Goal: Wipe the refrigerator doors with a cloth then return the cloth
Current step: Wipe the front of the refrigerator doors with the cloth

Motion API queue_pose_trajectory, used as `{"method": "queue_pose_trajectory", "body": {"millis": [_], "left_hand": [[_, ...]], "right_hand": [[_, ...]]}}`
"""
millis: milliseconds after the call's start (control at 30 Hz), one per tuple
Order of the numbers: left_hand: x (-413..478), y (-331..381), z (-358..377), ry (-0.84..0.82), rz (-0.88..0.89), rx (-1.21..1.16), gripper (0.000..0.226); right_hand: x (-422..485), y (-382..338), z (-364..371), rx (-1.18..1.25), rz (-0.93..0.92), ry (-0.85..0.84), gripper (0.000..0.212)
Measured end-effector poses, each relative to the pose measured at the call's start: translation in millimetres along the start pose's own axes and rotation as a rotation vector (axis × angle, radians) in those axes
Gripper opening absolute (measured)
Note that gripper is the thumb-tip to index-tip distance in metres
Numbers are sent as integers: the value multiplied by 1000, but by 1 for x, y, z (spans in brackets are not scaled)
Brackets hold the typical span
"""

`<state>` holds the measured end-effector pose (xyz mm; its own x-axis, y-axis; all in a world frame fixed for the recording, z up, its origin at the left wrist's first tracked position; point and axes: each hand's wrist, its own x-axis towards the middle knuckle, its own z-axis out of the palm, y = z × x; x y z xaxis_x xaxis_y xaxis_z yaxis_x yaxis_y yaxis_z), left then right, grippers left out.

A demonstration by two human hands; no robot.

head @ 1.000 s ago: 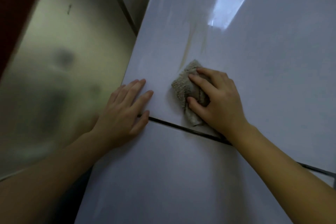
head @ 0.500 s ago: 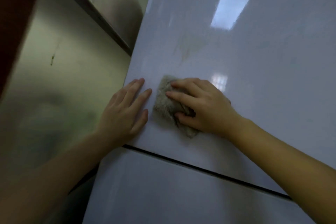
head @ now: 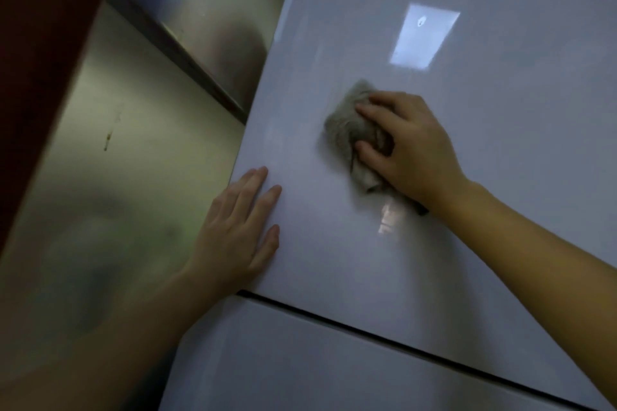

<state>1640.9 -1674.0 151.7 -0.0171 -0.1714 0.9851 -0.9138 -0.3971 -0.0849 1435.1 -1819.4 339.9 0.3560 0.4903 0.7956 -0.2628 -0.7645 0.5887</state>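
A glossy white upper refrigerator door (head: pixel 484 177) fills the right of the view, with the lower door (head: pixel 300 367) below a dark gap. My right hand (head: pixel 410 147) presses a crumpled grey cloth (head: pixel 347 127) flat against the upper door, fingers bent over it. My left hand (head: pixel 240 230) lies flat and open on the same door near its left edge, just above the gap and apart from the cloth.
A brushed metal panel (head: pixel 127 177) stands to the left of the fridge, with a dark seam (head: pixel 180 53) running diagonally across it. A dark red surface (head: pixel 36 43) edges the far left. A window reflection (head: pixel 424 40) shines on the door.
My right hand has slid the cloth up and to the right on the upper door, away from the gap and from my left hand. The left hand stays flat near the door's edge.
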Motion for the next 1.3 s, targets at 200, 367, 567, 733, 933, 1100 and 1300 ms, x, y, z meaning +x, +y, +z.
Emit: {"method": "queue_pose_trajectory", "body": {"millis": [200,367,567,733,933,1100,1300], "left_hand": [[-1,-2,-2,-37,10,18,57],[-1,-3,-2,-49,-1,24,58],[-1,-6,-6,-40,36,42,57],[-1,-17,-12,-69,89,64,56],[2,-13,-14,-60,79,42,55],[-11,-6,-13,-29,40,0,53],[-56,7,-21,109,44,-27,42]], "right_hand": [[51,0,8,32,164,45,55],[25,-31,18,65,-166,-179,55],[-5,-14,0,30,-460,-367,53],[25,29,-18,11,-162,-178,55],[40,18,-8,-10,76,-28,53],[-11,-29,10,-9,32,-70,56],[-100,-82,20,-29,-85,-118,55]]}}
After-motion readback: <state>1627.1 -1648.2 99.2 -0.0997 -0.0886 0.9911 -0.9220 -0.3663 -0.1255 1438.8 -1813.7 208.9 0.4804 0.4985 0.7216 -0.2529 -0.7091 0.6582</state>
